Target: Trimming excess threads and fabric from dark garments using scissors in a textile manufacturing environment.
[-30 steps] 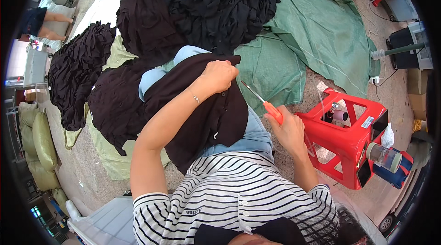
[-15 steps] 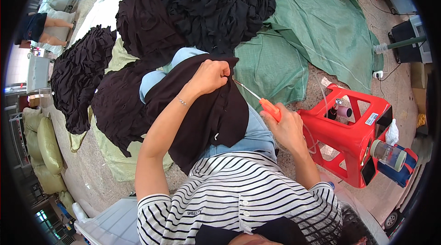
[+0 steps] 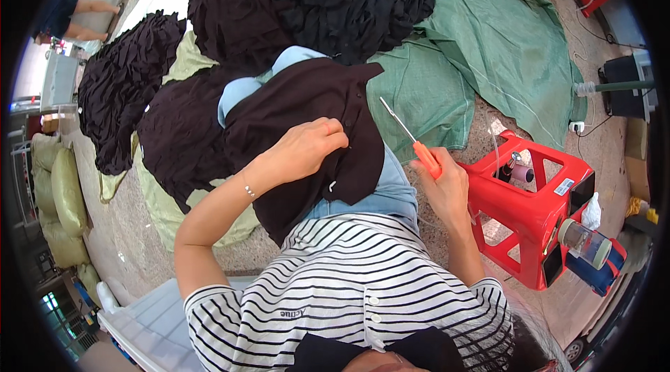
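Your right grip (image 3: 447, 189) is closed around an orange-handled tool (image 3: 426, 158), its shaft (image 3: 398, 120) pointing forward-left, apart from the dark shirt (image 3: 296, 103) lying leftward over your lap (image 3: 391, 187). Your left grip (image 3: 315, 146), nearer, rests on this shirt; whether pinching, I cannot tell.

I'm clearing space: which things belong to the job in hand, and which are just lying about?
Job in hand:
dark garment, under the left hand
orange-handled tool, in the right hand
dark cloth piles, probably

Apparently lying about:
red stool
clear jar
blue bag
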Motion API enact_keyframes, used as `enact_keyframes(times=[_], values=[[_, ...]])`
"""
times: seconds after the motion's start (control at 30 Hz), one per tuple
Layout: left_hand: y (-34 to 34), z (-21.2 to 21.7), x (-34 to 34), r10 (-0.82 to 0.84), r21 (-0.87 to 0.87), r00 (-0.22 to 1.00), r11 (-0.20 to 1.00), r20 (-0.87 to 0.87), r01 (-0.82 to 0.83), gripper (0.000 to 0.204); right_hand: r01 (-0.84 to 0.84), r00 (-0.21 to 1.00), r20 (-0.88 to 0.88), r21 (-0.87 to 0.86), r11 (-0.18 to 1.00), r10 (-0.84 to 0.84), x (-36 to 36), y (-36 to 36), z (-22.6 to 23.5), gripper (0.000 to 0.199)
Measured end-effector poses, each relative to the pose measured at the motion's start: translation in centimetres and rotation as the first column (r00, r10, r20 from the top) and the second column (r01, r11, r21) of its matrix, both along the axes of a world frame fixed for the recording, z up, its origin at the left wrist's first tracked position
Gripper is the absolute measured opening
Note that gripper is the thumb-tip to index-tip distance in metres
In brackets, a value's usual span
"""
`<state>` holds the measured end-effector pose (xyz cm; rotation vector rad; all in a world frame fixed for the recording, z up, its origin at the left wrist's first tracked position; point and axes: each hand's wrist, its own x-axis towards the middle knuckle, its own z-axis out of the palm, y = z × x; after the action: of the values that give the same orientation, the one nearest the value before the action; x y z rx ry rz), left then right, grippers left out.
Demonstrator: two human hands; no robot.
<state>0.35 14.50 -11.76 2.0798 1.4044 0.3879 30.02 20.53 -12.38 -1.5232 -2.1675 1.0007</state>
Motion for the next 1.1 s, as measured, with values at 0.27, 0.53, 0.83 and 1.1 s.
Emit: enact_keyframes(times=[0.27, 0.53, 0.83, 1.1], values=[[-3.5, -1.6, -0.6, 0.201, 0.043, 0.979, 0.979, 0.014, -0.202, 0.037, -0.402, 0.889, -0.157, 0.183, 0.897, 0.43, -3.5, -6.3, -1.7, 0.069], [-6.6, -4.6, -0.2, 0.412, -0.087, 0.904, 0.911, 0.112, -0.404, 0.039, -0.585, 0.809, 0.018, 0.117, 0.802, 0.587, -6.1, -6.1, -3.7, 0.037], [-6.0, -3.9, 1.5, 0.421, 0.09, 0.879, 0.889, 0.223, -0.448, 0.057, -0.038, 0.938, -0.346, -0.09, 0.995, 0.005, -1.9, 1.2, 0.3, 0.028], [-0.1, -3.0, 1.3, 0.14, 0.376, 0.985, 0.911, 0.102, -0.168, 0.03, -0.084, 0.993, -0.086, 0.004, 0.996, 0.084, -2.0, 4.7, -0.6, 0.033]])
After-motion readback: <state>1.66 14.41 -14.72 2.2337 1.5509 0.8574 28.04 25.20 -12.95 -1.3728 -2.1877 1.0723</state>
